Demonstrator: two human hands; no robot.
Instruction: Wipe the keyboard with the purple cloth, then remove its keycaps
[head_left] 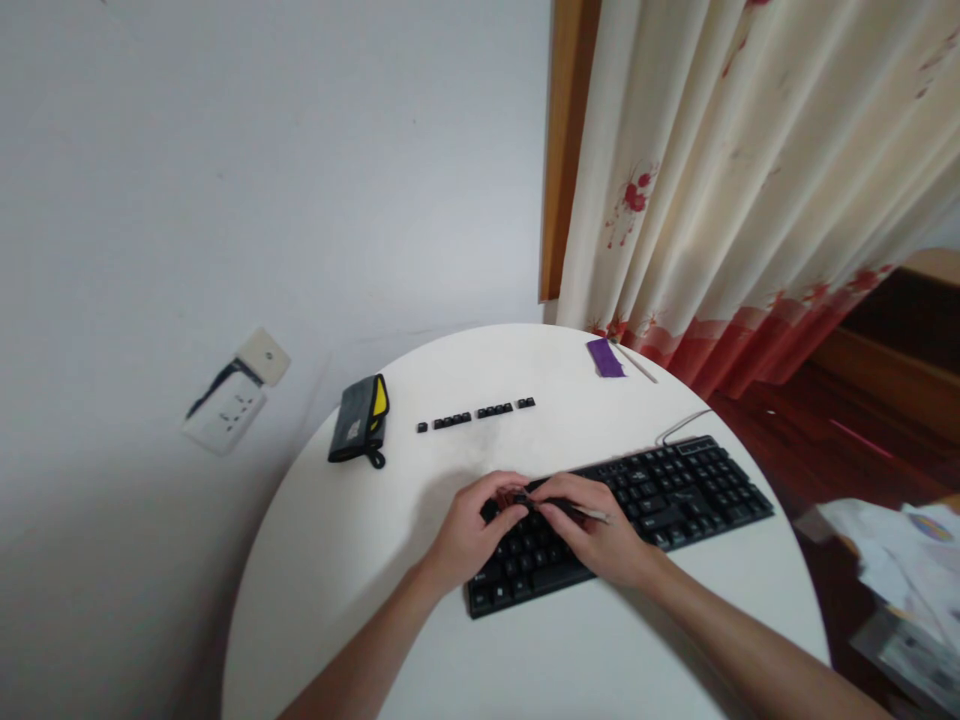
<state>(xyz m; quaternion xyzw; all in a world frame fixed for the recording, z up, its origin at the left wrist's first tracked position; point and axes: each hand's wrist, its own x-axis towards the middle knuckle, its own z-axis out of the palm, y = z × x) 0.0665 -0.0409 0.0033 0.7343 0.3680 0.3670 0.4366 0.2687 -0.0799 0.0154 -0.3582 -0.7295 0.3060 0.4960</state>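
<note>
A black keyboard [660,495] lies across the round white table [420,640]. Both of my hands rest over its left end. My left hand [471,535] is curled, its fingertips pinched at the top row of keys on something small I cannot make out. My right hand [596,530] is closed round a thin metal tool [589,514] whose tip meets the left fingertips. A row of several loose black keycaps [476,413] lies on the table beyond the keyboard.
A grey and yellow pouch [361,420] lies at the table's far left. A purple piece [604,357] and a thin stick [636,364] sit at the far edge near the curtain [750,180]. A wall socket [229,410] is at left, papers [900,570] at right.
</note>
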